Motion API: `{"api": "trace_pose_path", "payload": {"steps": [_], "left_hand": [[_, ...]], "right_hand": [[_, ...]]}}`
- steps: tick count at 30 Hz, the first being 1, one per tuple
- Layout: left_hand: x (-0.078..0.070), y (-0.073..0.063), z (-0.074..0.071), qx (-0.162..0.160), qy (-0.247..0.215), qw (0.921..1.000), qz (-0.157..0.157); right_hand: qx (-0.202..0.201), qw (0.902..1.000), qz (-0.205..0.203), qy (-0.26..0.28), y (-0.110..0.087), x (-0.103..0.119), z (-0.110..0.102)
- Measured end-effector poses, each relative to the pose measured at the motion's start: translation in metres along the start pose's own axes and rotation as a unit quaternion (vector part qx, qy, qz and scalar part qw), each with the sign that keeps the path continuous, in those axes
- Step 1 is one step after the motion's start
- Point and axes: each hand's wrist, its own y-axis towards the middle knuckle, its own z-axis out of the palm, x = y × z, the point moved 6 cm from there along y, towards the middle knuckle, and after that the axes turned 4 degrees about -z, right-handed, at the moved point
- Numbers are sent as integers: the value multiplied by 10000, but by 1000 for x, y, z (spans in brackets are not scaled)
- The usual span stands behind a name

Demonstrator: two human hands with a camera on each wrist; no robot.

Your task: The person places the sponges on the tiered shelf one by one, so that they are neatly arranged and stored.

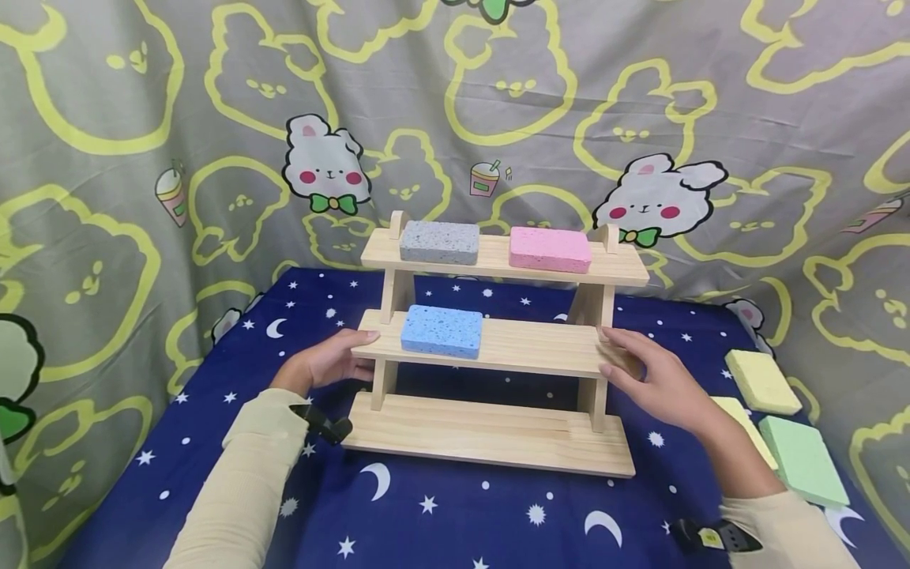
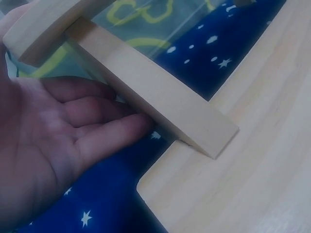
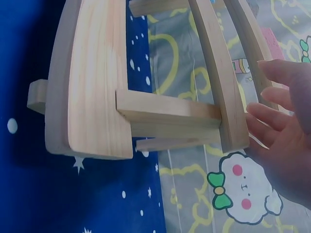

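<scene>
A three-tier wooden display rack [image 1: 490,435] stands on the blue cloth. My left hand [image 1: 330,359] grips the left end of its middle tier, thumb on top and fingers below; in the left wrist view the fingers [image 2: 109,138] reach to the side support. At the tier's other end, my right hand [image 1: 657,379] holds the board between thumb and fingers, its fingertips right at the edge in the right wrist view. A blue sponge [image 1: 441,332] lies on the left part of the middle tier. Above it, the top tier carries a grey sponge [image 1: 439,243] and a pink sponge [image 1: 550,250].
To the right of the rack, a light green sponge [image 1: 803,460] and two pale yellow sponges, one farther back [image 1: 762,382] and one partly behind my right forearm, lie on the starry blue cloth [image 1: 426,525]. A patterned grey curtain [image 1: 419,103] hangs close behind.
</scene>
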Motion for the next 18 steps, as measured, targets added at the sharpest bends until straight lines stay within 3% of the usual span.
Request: {"api": "trace_pose_path", "payload": {"steps": [18], "left_hand": [[1, 0, 0, -54, 10, 10000, -37]], "right_hand": [[-306, 9984, 418, -223, -21, -23, -14]]}}
